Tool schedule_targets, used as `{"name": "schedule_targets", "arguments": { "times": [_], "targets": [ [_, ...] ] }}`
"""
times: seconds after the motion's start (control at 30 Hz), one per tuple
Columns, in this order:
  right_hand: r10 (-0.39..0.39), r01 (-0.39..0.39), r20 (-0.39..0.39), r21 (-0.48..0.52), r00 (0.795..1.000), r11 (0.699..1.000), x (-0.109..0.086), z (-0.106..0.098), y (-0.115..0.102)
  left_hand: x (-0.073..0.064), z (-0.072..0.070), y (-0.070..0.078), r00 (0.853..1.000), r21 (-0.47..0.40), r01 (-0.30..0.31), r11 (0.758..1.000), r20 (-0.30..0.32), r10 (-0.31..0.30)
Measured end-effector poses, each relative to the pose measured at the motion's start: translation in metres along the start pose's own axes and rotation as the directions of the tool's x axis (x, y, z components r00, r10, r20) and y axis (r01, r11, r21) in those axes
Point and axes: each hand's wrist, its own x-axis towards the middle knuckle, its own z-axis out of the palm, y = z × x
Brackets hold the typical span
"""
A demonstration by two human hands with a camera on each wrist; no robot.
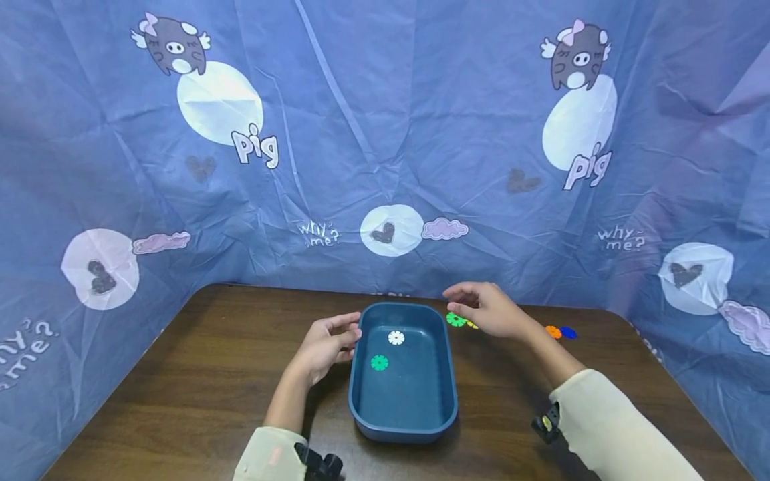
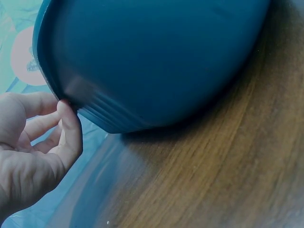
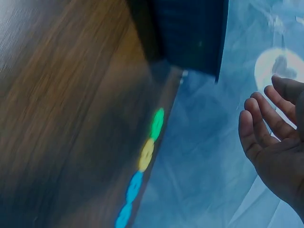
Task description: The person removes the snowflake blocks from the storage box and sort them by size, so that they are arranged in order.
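A dark blue rectangular bin (image 1: 404, 427) stands on the table, with a white snowflake disc (image 1: 396, 338) and a green one (image 1: 379, 363) lying inside. My left hand (image 1: 327, 346) is at the bin's left rim; in the left wrist view its thumb and index finger pinch the edge. My right hand (image 1: 490, 310) hovers right of the bin's far corner, fingers loosely bent, holding nothing. Under it lie a bright green disc (image 1: 455, 319) and a yellow disc (image 3: 146, 155), partly hidden in the head view. The right wrist view adds blue discs (image 3: 134, 187) in the same row.
Farther right on the brown wooden table (image 1: 240, 354) lie an orange disc (image 1: 553, 332) and a blue disc (image 1: 568, 333). A blue printed cloth (image 1: 385, 160) hangs behind the table's far edge and down both sides.
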Motion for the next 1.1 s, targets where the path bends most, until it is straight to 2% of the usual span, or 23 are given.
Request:
{"name": "schedule_targets", "arguments": {
  "times": [0.13,0.27,0.5,0.6,0.77,0.9,1.1],
  "targets": [
    [-0.044,0.044,0.037,0.0,0.998,0.999,0.008,0.013,-0.017,0.0,0.0,0.0,1.0,-0.002,0.004,1.0,0.001,-0.004],
    [-0.091,0.096,0.083,-0.055,0.992,0.994,0.018,0.029,-0.029,-0.001,0.0,-0.001,1.0,-0.006,0.0,1.0,0.0,0.0],
    [-0.153,0.185,0.254,-0.107,0.955,0.977,0.035,0.061,-0.044,-0.001,-0.003,0.0,1.0,-0.001,0.006,1.0,-0.002,-0.006],
    [-0.125,0.18,0.334,-0.14,0.934,0.974,0.038,0.074,-0.046,-0.002,-0.004,0.0,1.0,-0.002,0.007,1.0,0.007,-0.007],
    [-0.018,0.146,0.425,-0.27,0.905,0.952,0.04,0.09,-0.043,-0.003,-0.003,0.0,1.0,-0.012,0.007,1.0,0.014,-0.007],
    [0.045,0.129,0.445,-0.353,0.895,0.927,0.039,0.1,-0.042,-0.002,-0.002,0.002,1.0,-0.008,0.014,1.0,0.018,-0.014],
    [0.086,0.112,0.442,-0.403,0.893,0.909,0.038,0.109,-0.042,-0.001,-0.001,0.002,1.0,-0.012,0.02,1.0,0.022,-0.02]
  ]
}}
